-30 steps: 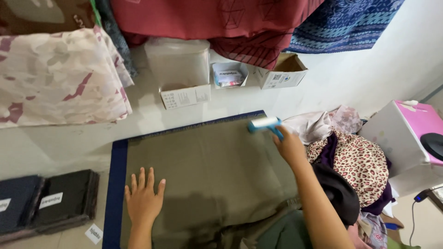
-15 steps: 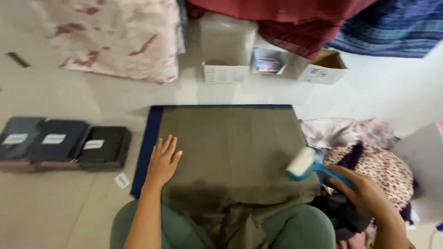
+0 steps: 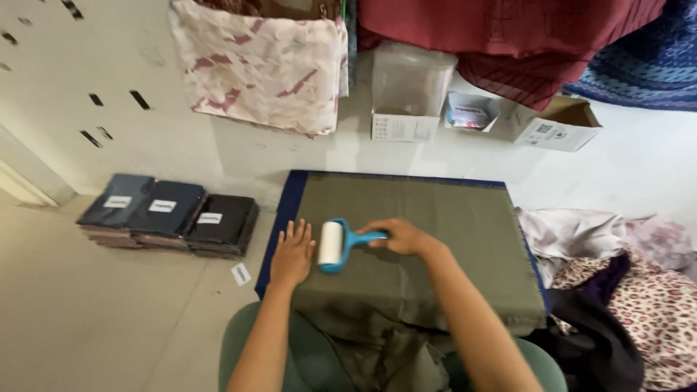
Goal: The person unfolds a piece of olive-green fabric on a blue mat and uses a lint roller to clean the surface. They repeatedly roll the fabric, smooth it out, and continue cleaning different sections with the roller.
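1. Pale floor [image 3: 109, 319] stretched around our work spot, with an olive-green cloth [image 3: 435, 239] spread flat over a dark blue board [image 3: 287, 203] in front of our knees.
2. We could not see the roller's underside, nor whether its white drum actually pressed on the cloth; the near end of the cloth bunched into our lap and ran out of view at the bottom edge.
3. Our forearms were cut off by the lower frame, and a heap of patterned garments [image 3: 639, 305] on our right was clipped by the picture's edge.
4. Open cloth lay ahead of the roller up to the board's far edge; bare floor separated that edge from the small cartons [image 3: 406, 127] by the wall.
5. On our left, a row of dark folded bundles [image 3: 170, 214] sat well apart from the board, with a small white tag [image 3: 240, 274] between.
6. Our left hand [image 3: 292, 254] lay flat, fingers spread, on the cloth's left margin, holding nothing.
7. Our right hand [image 3: 401, 237] was closed around the blue handle of the lint roller [image 3: 340, 245].
8. That handle ran left to right; the drum's long axis pointed away from us, just beside our left hand.
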